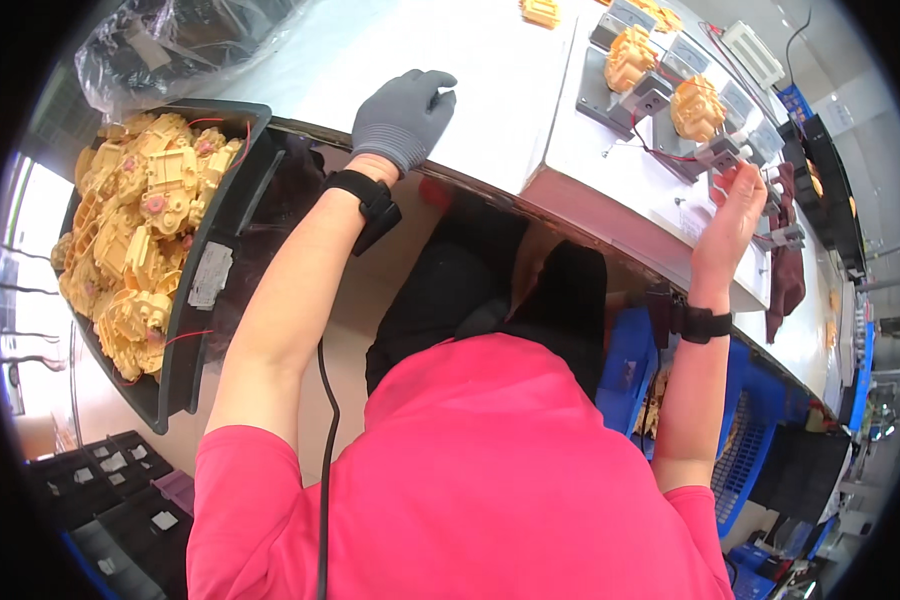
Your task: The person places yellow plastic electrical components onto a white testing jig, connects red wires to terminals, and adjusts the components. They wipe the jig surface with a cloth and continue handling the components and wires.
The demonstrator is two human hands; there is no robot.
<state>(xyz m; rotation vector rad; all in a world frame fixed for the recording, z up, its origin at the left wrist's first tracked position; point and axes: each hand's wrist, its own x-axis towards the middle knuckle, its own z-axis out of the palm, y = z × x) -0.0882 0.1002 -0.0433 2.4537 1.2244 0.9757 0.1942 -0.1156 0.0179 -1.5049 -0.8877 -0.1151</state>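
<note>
My left hand (402, 118), in a grey knit glove, rests over the front edge of the white tabletop (480, 110). Its thumb and forefinger are apart, with nothing between them. At the right, my bare right hand (732, 222) reaches to a metal test fixture; its fingers are closed by a white-tipped knob (745, 152), and what they grip is partly hidden. Just beyond sits a yellow plastic gear housing (698, 108) on the fixture. A second yellow housing (630, 58) sits on the neighbouring fixture base (598, 92), with a grey block and red wires beside it.
A black crate (192, 300) heaped with yellow housings (145, 210) stands at my left, a clear plastic bag (185, 50) behind it. One loose yellow part (541, 12) lies at the table's far side. Blue baskets (740, 440) are under the table; a dark cloth (786, 290) hangs off its right side.
</note>
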